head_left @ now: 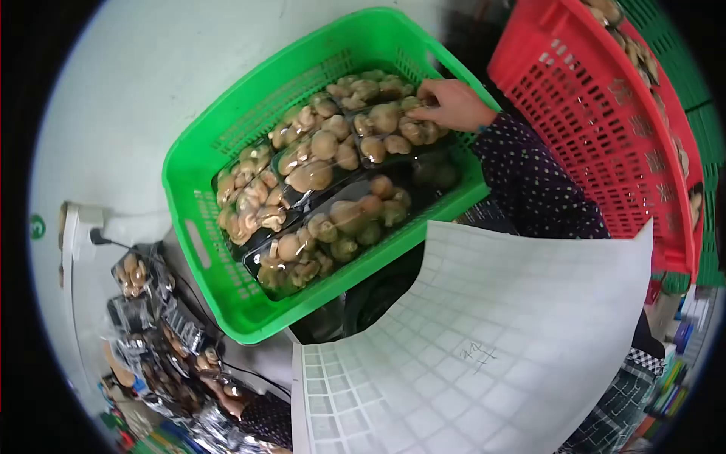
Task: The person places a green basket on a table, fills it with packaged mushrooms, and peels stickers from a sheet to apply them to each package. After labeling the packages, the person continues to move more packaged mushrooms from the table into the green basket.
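Note:
A green plastic basket holds several film-wrapped trays of brown mushrooms. My right hand, in a dark dotted sleeve, reaches into the basket's far right corner. Its fingers are curled onto the end mushroom tray there. My left hand is low at the bottom left, among a pile of wrapped mushroom packs. The packs partly hide it, so its grip is unclear.
A red plastic basket stands tilted to the right of the green one, with mushroom packs on top of it. A white gridded sheet covers the lower right. A white power strip with a black plug lies at the left.

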Available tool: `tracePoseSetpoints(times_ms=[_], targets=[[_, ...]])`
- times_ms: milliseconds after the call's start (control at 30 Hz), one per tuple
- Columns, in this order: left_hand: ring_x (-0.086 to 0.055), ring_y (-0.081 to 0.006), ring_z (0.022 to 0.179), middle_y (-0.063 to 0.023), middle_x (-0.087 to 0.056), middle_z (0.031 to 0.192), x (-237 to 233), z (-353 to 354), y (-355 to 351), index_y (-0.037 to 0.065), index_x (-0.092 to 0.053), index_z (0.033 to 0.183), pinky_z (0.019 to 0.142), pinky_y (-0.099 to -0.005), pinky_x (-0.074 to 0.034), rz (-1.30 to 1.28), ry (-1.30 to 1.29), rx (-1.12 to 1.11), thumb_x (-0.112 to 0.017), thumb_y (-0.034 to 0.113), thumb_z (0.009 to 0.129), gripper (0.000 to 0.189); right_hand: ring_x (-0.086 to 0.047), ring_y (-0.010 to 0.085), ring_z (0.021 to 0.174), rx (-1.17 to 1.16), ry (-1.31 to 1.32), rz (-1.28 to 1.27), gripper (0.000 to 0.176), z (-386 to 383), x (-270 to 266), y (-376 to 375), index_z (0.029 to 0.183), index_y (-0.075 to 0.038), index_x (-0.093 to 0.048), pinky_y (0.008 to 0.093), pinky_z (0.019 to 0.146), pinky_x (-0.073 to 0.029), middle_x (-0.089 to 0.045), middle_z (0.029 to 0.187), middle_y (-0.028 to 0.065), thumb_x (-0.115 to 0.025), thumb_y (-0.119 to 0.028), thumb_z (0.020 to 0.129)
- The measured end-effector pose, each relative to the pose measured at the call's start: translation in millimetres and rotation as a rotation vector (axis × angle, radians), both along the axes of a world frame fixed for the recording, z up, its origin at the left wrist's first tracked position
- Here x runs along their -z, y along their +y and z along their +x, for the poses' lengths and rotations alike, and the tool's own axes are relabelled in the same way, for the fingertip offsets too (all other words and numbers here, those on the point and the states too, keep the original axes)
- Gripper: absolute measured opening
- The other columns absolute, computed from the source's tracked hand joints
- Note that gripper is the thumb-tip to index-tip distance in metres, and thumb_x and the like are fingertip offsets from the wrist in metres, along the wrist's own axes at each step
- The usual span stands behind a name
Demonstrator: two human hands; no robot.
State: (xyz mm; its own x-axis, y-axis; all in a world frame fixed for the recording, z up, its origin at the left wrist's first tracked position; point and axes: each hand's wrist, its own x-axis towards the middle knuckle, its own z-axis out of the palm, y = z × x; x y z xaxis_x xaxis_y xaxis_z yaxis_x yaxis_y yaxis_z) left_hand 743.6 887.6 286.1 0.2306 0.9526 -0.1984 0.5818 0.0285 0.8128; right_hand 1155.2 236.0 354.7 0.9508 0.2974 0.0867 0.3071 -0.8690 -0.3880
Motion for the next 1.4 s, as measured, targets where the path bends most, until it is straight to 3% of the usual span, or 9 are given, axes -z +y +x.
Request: tracePoseSetpoints(times_ms=[200,267,333,467,533,800,967,1333,1400], targets=[[-0.056,-0.0241,0.101,-0.0173,-0.050,0.125,-130,171,-95,-0.004,-0.029,0.138,0.089,-0.0338,-0.046,0.328,-0.401,0.827,-0.072,0.019,0.072,0.082,-0.061,0.0312,0.080,-0.002,-0.169,0.032,0.045,14,17,6,0.094,0.000,-0.061,0.0397,0.071,-0.048,-0.064,0.085,0.0152,-0.070,-0.040,0.077],[-0.052,-0.0261,0.112,-0.0170,-0.048,0.126,-161,242,-186,-0.004,-0.026,0.139,0.093,-0.0359,-0.045,0.042,-0.326,1.184,-0.073,0.007,0.063,0.090,-0.062,0.0294,0.079,0.050,-0.135,0.055,0.044,12,7,8,0.095,0.001,-0.061,0.0385,0.071,-0.049,-0.064,0.085,0.0146,-0.070,-0.038,0.077],[-0.051,-0.0275,0.116,-0.0172,-0.047,0.128,-153,294,-267,0.003,-0.028,0.139,0.096,-0.0401,-0.045,-0.386,-0.525,1.497,-0.077,0.001,0.058,0.095,-0.063,0.0275,0.078,0.099,-0.108,0.071,0.042,12,2,7,0.096,0.001,-0.062,0.0373,0.071,-0.050,-0.064,0.084,0.0141,-0.071,-0.036,0.078],[-0.046,-0.0366,0.118,-0.0186,-0.047,0.128,-106,353,-374,0.002,-0.038,0.134,0.104,-0.0421,-0.035,0.403,-0.434,1.994,-0.083,0.019,0.048,0.099,-0.064,0.0246,0.074,0.187,-0.224,0.325,0.038,9,-4,-1,0.093,0.002,-0.062,0.0352,0.068,-0.050,-0.064,0.080,0.0136,-0.072,-0.032,0.078],[-0.045,-0.0389,0.117,-0.0211,-0.048,0.124,-84,362,-411,0.002,-0.042,0.131,0.101,-0.0434,-0.037,0.377,-0.426,2.110,-0.083,0.028,0.046,0.098,-0.064,0.0271,0.070,0.236,-0.283,0.426,0.037,9,-2,-6,0.088,0.001,-0.063,0.0363,0.065,-0.049,-0.064,0.074,0.0136,-0.071,-0.034,0.077],[-0.043,-0.0367,0.122,-0.0199,-0.044,0.133,-38,381,-461,-0.001,-0.038,0.135,0.103,-0.0407,-0.035,0.450,-0.298,2.341,-0.081,0.030,0.052,0.098,-0.062,0.0314,0.077,0.234,-0.289,0.353,0.037,11,-1,-8,0.089,-0.001,-0.064,0.0404,0.070,-0.048,-0.064,0.080,0.0148,-0.070,-0.035,0.077],[-0.039,-0.0403,0.124,-0.0221,-0.040,0.137,-22,353,-461,0.000,-0.036,0.136,0.101,-0.0480,-0.033,1.336,-0.379,2.084,-0.076,0.043,0.058,0.098,-0.062,0.0262,0.072,0.189,-0.293,0.214,0.033,7,-3,-2,0.090,0.001,-0.063,0.0351,0.066,-0.049,-0.064,0.080,0.0132,-0.071,-0.028,0.078],[-0.033,-0.0407,0.129,-0.0203,-0.034,0.141,-13,349,-455,0.001,-0.033,0.138,0.105,-0.0496,-0.030,1.318,-0.313,2.186,-0.072,0.037,0.059,0.096,-0.059,0.0351,0.096,-0.058,0.013,-0.108,0.059,33,50,11,0.111,-0.004,-0.059,0.0442,0.090,-0.043,-0.062,0.100,0.0193,-0.055,-0.055,0.082],[-0.033,-0.0413,0.129,-0.0221,-0.035,0.140,-24,357,-451,-0.001,-0.033,0.137,0.106,-0.0481,-0.030,0.775,-0.289,2.278,-0.071,0.024,0.056,0.094,-0.059,0.0347,0.094,-0.044,0.143,-0.096,0.067,53,62,16,0.100,-0.002,-0.063,0.0459,0.087,-0.043,-0.063,0.098,0.0203,-0.051,-0.065,0.080]])
